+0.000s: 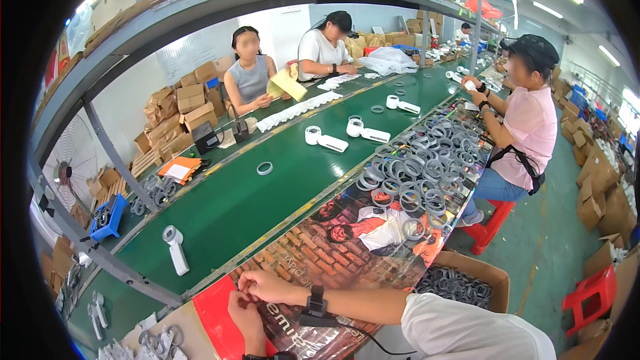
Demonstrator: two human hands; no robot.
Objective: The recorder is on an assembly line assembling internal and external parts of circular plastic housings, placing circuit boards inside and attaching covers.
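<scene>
My right hand (272,287) reaches in from the right, its fingertips pinched together just above my left hand (246,323). The left hand's fingers are curled, and the two hands almost meet over a red sheet (217,317) at the table's near edge. Anything between the fingers is too small or hidden to make out. Close by on the left lie several white plastic parts and grey rings (160,341). Beyond my hands, a white handheld fan (176,251) rests on the green conveyor belt (227,210).
A heap of grey rings (427,167) covers the far part of the poster-topped table (307,260). Below stands a cardboard box (499,287) of dark rings. A grey shelf post (127,273) rises at left. Co-workers sit across the belt and at right, one on a red stool (490,227).
</scene>
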